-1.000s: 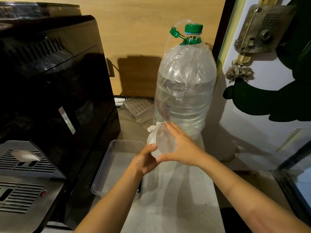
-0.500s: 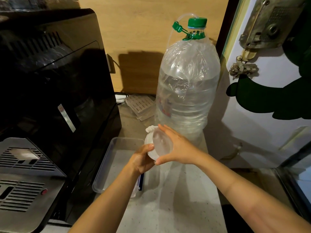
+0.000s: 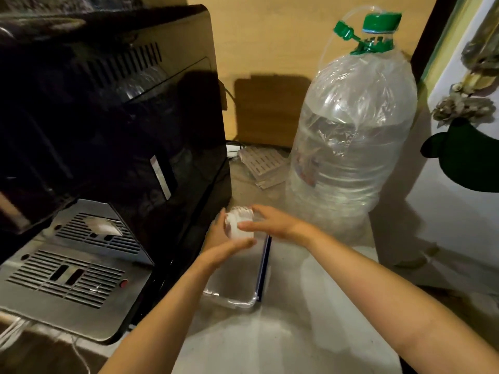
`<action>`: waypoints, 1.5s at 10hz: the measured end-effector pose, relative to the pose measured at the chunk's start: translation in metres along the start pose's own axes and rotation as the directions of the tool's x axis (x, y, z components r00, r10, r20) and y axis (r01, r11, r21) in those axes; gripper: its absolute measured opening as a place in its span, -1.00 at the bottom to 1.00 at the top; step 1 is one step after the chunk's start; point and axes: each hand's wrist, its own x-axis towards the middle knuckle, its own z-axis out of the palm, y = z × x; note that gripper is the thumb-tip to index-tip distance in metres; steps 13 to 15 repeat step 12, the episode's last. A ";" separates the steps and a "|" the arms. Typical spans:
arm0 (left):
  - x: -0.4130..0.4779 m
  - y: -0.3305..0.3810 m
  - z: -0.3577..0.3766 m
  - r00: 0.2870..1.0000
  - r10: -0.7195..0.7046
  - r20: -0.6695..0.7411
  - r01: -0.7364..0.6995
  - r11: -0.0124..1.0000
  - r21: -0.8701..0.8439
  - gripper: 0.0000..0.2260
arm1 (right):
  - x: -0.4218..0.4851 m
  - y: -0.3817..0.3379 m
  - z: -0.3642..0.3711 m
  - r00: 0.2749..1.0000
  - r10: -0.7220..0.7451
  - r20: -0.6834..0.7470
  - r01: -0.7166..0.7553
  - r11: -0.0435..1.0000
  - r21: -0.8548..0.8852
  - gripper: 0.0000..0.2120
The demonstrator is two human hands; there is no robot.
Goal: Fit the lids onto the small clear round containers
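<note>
Clear plastic sat between your two hands: the small round container (image 3: 240,222), tipped on its side and blurred, hung above the far end of the shallow clear tray (image 3: 232,299). Your left hand (image 3: 222,242) cupped it from the 8 o'clock side, fingers curled under and around it. Your right hand (image 3: 272,225) gripped it from 3 o'clock, thumb and fingertips on its rim; whether a lid was seated there could not be told. At 9 o'clock stood the black machine (image 3: 113,125) with its metal grille. Beyond, at 1 o'clock from the container, stood the large water bottle (image 3: 353,136) with its green cap (image 3: 380,21).
</note>
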 end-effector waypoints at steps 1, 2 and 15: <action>0.006 -0.020 0.002 0.996 -0.081 -0.039 0.090 0.882 0.463 0.01 | 0.018 0.007 0.011 0.999 0.054 -0.008 -0.055 0.995 -0.079 -0.52; 0.013 -0.044 0.009 0.993 -0.116 0.005 0.086 0.765 0.639 0.00 | 0.034 0.018 0.022 0.993 0.112 0.037 -0.097 0.952 -0.292 -0.61; 0.021 -0.063 0.021 0.985 -0.093 0.145 -0.050 0.651 0.757 0.04 | 0.015 0.043 0.026 0.993 0.099 -0.067 -0.119 0.772 -0.624 -0.39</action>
